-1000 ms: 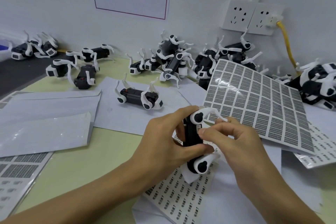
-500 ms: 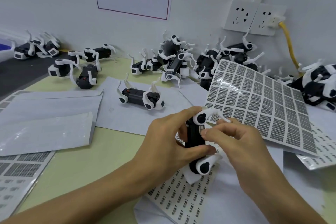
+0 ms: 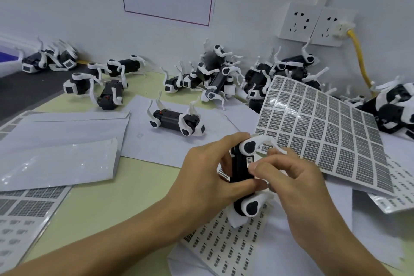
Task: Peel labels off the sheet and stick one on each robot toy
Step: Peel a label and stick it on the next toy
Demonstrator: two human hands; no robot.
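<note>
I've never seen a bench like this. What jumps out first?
Two hands meet in the middle: the left hand grips a black-and-white robot toy while the right hand presses a small label onto its body. Beside them on the right leans a big label sheet, and a heap of identical toys lies along the wall.

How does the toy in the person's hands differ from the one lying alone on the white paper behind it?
The held toy is gripped by the left hand, standing on end; the lone toy lies untouched, legs up. The right hand presses a small label onto the held one; none shows on the other. Both are black-bodied with white legs.
</note>
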